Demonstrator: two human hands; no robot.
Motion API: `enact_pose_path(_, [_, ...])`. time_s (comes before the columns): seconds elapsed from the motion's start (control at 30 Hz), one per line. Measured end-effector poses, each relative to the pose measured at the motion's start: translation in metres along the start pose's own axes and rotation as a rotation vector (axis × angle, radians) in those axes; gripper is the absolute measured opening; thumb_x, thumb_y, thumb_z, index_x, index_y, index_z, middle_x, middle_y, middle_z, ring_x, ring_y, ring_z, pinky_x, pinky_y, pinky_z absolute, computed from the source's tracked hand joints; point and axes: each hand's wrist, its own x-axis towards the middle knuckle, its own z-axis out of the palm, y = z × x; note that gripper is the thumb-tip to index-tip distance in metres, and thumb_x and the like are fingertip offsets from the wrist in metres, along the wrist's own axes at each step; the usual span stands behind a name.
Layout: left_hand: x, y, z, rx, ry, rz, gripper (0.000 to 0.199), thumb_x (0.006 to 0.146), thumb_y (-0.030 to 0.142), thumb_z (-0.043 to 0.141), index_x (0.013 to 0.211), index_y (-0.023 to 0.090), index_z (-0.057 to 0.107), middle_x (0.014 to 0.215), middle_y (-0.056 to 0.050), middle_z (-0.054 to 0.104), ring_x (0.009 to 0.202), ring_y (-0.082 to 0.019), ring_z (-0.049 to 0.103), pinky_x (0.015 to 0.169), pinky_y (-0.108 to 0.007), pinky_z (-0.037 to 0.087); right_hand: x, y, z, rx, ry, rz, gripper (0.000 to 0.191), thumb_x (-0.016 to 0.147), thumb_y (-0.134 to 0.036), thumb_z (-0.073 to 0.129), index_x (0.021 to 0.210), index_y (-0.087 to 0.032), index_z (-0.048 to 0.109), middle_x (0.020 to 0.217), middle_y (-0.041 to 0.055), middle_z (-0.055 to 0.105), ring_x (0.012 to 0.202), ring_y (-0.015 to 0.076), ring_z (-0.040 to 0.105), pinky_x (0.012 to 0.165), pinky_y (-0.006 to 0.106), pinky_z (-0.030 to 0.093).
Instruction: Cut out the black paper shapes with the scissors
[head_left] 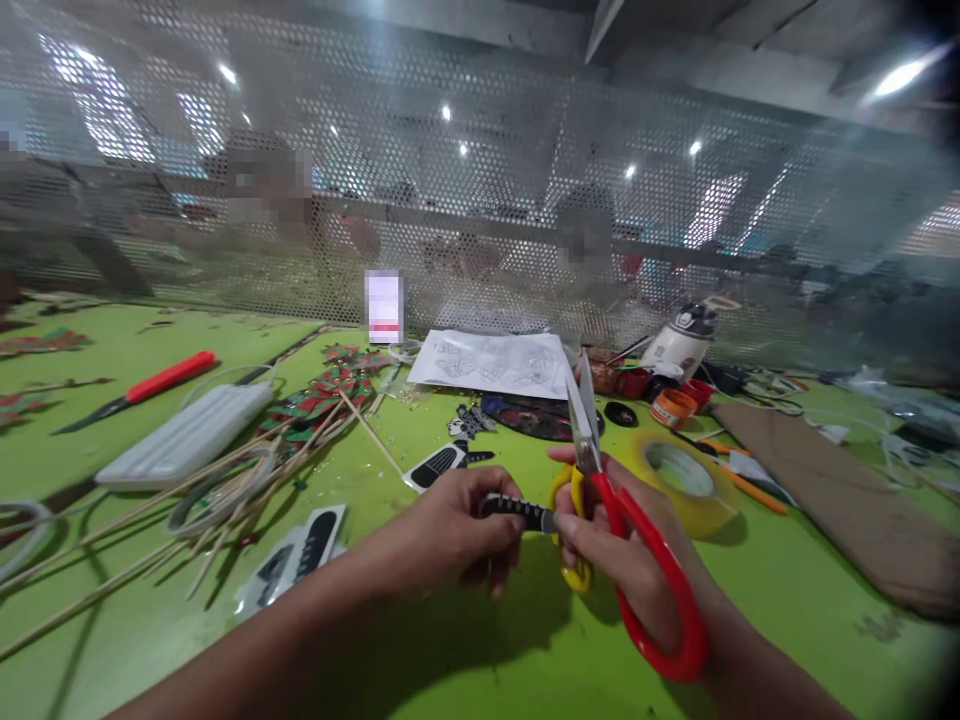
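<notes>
Between both hands is a small black cut-out piece (517,510) with a row of light marks. My left hand (469,525) pinches its left part between thumb and fingers. The fingertips of my right hand (619,540) are at its right end. That same hand also holds scissors (656,610) with red and yellow handles, their blades pointing up and away. More black-and-white cut-outs lie on the green table (420,660): one (436,465) beyond my left hand, others (311,545) beside my left forearm.
Thin wooden sticks (187,480), a white power strip (187,435) and a red-handled knife (169,378) lie left. A printed sheet (491,362) is at the back. Right are a tape roll (686,480), paint pots (673,408) and cardboard (840,500). A perforated screen (480,200) stands behind.
</notes>
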Motion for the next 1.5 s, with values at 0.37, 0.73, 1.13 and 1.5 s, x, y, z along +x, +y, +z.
enact_pose_path(0.37, [0.002, -0.002, -0.002, -0.165, 0.099, 0.1, 0.019, 0.078, 0.033, 0.069, 0.075, 0.014, 0.065, 0.061, -0.001, 0.059, 0.054, -0.01, 0.05, 0.052, -0.022, 0.036, -0.007, 0.012, 0.008, 0.101, 0.03, 0.007, 0.035, 0.09, -0.027, 0.057, 0.123, -0.027, 0.046, 0.078, -0.0038, 0.056, 0.058, 0.0103, 0.056, 0.054, 0.025, 0.048])
enact_pose_path(0.73, [0.002, -0.005, 0.005, -0.338, 0.225, 0.083, 0.024, 0.075, 0.031, 0.073, 0.062, 0.012, 0.066, 0.061, 0.0, 0.057, 0.055, -0.008, 0.046, 0.054, -0.021, 0.037, -0.008, 0.026, 0.024, 0.207, 0.006, 0.118, 0.047, 0.083, -0.024, 0.063, 0.124, -0.024, 0.039, 0.065, -0.0059, 0.059, 0.044, 0.0099, 0.058, 0.046, 0.022, 0.048])
enact_pose_path(1.13, [0.001, -0.002, 0.005, -0.275, 0.31, 0.058, 0.02, 0.073, 0.03, 0.073, 0.07, 0.014, 0.063, 0.058, 0.002, 0.052, 0.055, -0.009, 0.045, 0.055, -0.021, 0.039, -0.007, 0.017, 0.02, 0.166, -0.087, 0.106, 0.046, 0.085, -0.048, 0.061, 0.122, -0.024, 0.048, 0.078, -0.0012, 0.056, 0.058, 0.0125, 0.058, 0.057, 0.029, 0.052])
enact_pose_path(1.5, [-0.001, 0.004, 0.005, -0.227, 0.155, 0.081, 0.016, 0.086, 0.034, 0.056, 0.084, 0.019, 0.05, 0.069, -0.005, 0.068, 0.052, -0.015, 0.063, 0.041, -0.021, 0.041, -0.004, 0.012, 0.009, -0.04, -0.013, 0.084, 0.044, 0.089, -0.047, 0.056, 0.125, -0.025, 0.045, 0.087, 0.0029, 0.061, 0.075, 0.0175, 0.059, 0.056, 0.027, 0.043])
